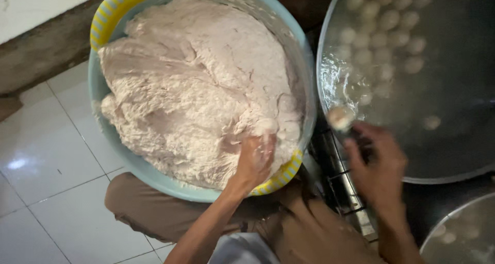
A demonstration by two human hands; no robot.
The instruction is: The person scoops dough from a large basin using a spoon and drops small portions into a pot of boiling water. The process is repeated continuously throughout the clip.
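From where I watched, the left hand was sunk into the pale pinkish paste, fingers closed around a lump of it at about five o'clock in the light blue basin. The paste filled nearly the whole basin, which had yellow striped handles at eleven and five o'clock and rested against the person's brown-clad knee.

The right hand was blurred; it held a spoon, fingers wrapped narrowly round the handle, with a round ball of paste on the bowl. That spoon sat at the large metal pot's rim, near eight o'clock. Inside the pot, pale balls floated in water, clustered toward twelve o'clock. A second metal pot showed at the picture's four o'clock corner, and white floor tiles lay at nine o'clock.
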